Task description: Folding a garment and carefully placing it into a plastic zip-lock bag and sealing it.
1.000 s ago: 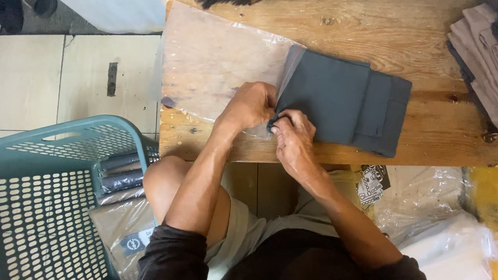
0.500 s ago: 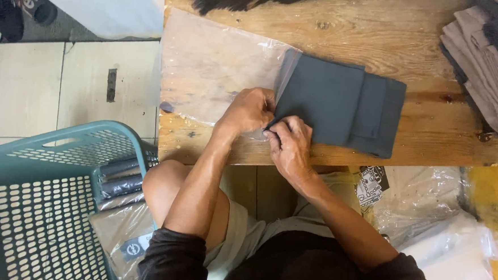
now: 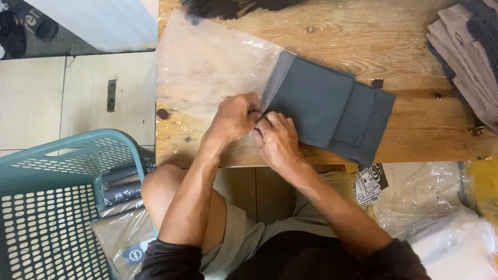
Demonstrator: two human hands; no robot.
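Both hands pinching bag mouth at garment corner, near table front edge; bare wood beyond, basket left.

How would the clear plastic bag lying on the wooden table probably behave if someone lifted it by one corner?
The clear plastic bag looks thin and wrinkled, so it would likely hang limp. It seems very light and could probably drift or slide on the table. The folded dark garment at its mouth, where the left hand and right hand meet, might weigh that end down.
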